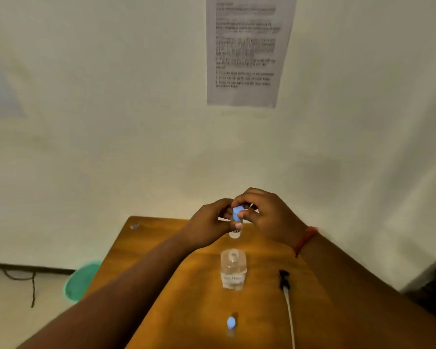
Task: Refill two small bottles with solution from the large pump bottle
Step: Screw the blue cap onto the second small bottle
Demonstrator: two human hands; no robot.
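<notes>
Blue cap point(237, 213) sits between our two hands at the far end of the wooden table point(161, 248); we judge this a capping or uncapping step, which one we cannot tell. Our left hand point(209, 226) curls round the small bottle point(235, 233), steadying the body so it cannot spin, while the fingers of our right hand point(267, 217) pinch the cap from above to turn it. Large bottle point(233, 269) stands upright just nearer to us, neck open, so liquid can be poured from it; its black pump head with white tube point(286, 293) lies flat to the right, clear of the work. Second small bottle point(231, 323), capped blue, waits nearest us, blurred. Table butts against a pale wall carrying a printed sheet point(247, 51), text unreadable; a green basin point(82, 280) rests on the floor at left
</notes>
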